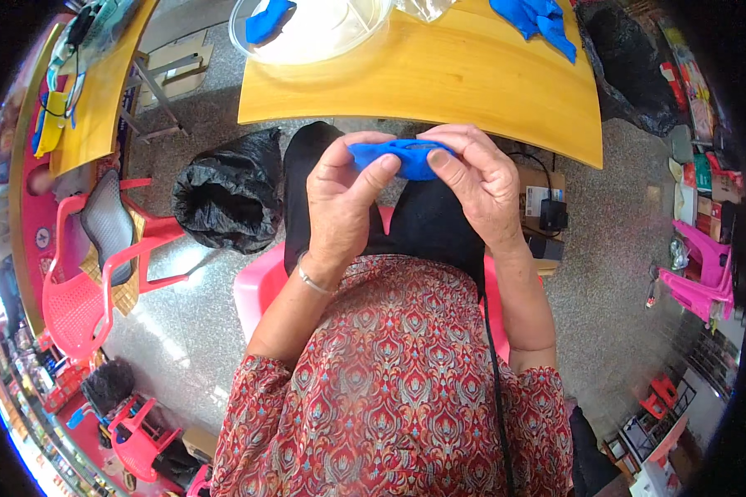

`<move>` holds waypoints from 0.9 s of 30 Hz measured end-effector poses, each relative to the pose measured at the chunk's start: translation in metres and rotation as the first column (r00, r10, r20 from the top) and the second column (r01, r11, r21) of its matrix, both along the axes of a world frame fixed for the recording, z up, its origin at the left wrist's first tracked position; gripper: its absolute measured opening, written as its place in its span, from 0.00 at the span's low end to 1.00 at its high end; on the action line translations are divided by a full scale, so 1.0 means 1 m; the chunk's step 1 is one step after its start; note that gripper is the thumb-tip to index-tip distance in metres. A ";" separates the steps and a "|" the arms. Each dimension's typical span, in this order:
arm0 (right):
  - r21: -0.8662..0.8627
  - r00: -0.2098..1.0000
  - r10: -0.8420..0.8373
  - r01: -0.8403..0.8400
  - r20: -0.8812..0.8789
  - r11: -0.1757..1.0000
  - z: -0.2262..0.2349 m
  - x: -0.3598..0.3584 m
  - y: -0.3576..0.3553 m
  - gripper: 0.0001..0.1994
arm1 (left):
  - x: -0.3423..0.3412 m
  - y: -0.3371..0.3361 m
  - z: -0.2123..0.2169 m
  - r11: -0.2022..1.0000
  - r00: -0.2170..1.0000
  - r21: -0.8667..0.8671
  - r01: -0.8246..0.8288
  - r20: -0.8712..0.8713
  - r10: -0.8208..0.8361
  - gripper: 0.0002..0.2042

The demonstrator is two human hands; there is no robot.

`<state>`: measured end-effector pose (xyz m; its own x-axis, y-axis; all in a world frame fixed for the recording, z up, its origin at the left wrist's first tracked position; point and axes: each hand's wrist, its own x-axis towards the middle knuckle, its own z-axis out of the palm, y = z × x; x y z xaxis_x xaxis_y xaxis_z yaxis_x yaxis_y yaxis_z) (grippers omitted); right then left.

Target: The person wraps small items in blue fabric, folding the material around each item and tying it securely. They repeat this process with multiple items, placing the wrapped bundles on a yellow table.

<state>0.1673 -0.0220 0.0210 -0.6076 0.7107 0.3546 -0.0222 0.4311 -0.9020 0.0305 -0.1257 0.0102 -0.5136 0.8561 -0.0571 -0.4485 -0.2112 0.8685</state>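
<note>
A small piece of blue fabric (pixel 412 162) is stretched between my two hands, above my lap and just short of the table's near edge. My left hand (pixel 338 189) pinches its left end between thumb and fingers. At the other end my right hand (pixel 482 184) grips it, the thumb lying along the top. A fold or opening shows along the fabric's upper side; its exact kind is unclear. On the table, a round clear plastic tray (pixel 327 56) holds another blue piece (pixel 268 21). More blue fabric pieces (pixel 539 25) lie at the table's far right.
The yellow wooden table (pixel 423 87) is in front of me. An open black plastic bag (pixel 228 195) stands on the floor to the left, beside a red plastic chair (pixel 83 286). Another black bag (pixel 626 70) is at the table's right. Cardboard boxes (pixel 543 182) sit under the table.
</note>
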 end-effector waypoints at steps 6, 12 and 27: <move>-0.387 0.993 -0.039 -0.008 -0.114 0.922 -0.004 -0.001 -0.013 0.07 | 0.001 -0.004 -0.003 1.000 0.993 -0.004 0.031 0.114 -0.030 0.10; -0.430 0.977 -0.212 0.181 -0.025 0.884 -0.011 -0.002 -0.012 0.06 | 0.017 0.002 0.000 0.998 0.995 -0.012 0.055 0.085 -0.054 0.18; 0.347 0.987 -0.064 0.009 0.145 0.938 0.011 0.006 -0.004 0.12 | 0.003 -0.009 -0.010 0.997 0.995 -0.068 0.048 -0.079 -0.053 0.21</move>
<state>0.1734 -0.0261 0.0320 -0.6494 0.5844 0.4865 0.1251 0.7132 -0.6897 0.0338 -0.1346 0.0001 -0.4751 0.8768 -0.0741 -0.3847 -0.1313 0.9137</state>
